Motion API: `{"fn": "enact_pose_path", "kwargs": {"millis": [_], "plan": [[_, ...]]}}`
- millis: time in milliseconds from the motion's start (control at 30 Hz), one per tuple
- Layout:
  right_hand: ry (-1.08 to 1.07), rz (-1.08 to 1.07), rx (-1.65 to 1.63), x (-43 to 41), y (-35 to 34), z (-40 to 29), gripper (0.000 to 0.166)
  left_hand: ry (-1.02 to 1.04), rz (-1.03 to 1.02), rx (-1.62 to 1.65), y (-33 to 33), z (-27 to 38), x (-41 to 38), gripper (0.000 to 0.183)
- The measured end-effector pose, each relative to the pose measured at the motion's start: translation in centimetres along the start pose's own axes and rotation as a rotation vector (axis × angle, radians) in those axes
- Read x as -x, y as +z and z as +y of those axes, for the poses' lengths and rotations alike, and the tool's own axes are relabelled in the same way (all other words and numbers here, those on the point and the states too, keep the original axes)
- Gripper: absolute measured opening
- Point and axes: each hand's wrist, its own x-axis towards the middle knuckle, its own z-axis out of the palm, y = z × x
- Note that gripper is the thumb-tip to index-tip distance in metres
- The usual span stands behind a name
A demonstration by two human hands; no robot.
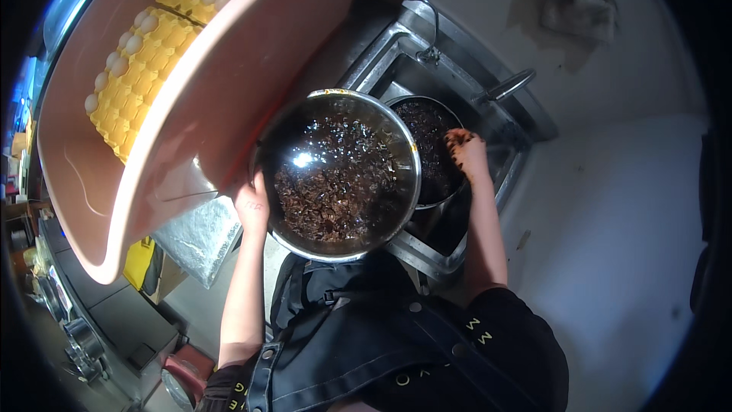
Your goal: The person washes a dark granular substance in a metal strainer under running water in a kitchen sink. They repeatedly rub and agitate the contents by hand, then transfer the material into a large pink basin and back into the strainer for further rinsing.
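Observation:
A large round steel pot (337,183), with dark wet pieces and liquid inside, is in front of me. My left hand (251,203) grips its left side, the fingers partly hidden behind the wall. To the right, a second round metal container (432,149) stands in the steel sink (437,246), its left part hidden by the pot; dark wet matter fills it. My right hand (468,154) is at that container's right rim, fingers bent inward and coated with brown, dark bits. Whether the fingers hold anything cannot be told.
A big pink plastic tub (166,109) with yellow egg trays (154,68) and eggs looms at upper left. Two faucets (429,54) rise behind the sink. A metal surface (200,237) lies beneath the tub. A cloth (577,3) hangs on the wall.

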Motion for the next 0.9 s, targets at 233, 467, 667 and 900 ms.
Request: {"fn": "enact_pose_path", "kwargs": {"millis": [233,467,667,900], "plan": [[-0.421,0.303,-0.028,4.3,2.7,-4.1,0.015,-0.097,-0.113,-0.037,-0.5,0.4,-0.4,0.040],[-0.212,0.319,0.302,2.3,-0.3,4.8,0.032,-0.110,-0.038,-0.062,-0.8,1.1,-0.3,0.042],[-0.383,0.246,1.480,3.2,-2.2,3.3,0.024,-0.347,-0.207,-0.112,-1.3,2.0,-0.5,0.043],[-0.861,0.457,0.560,2.7,-0.1,0.7,0.026,-0.346,-0.192,-0.105,-1.4,1.7,-0.6,0.045]]}}
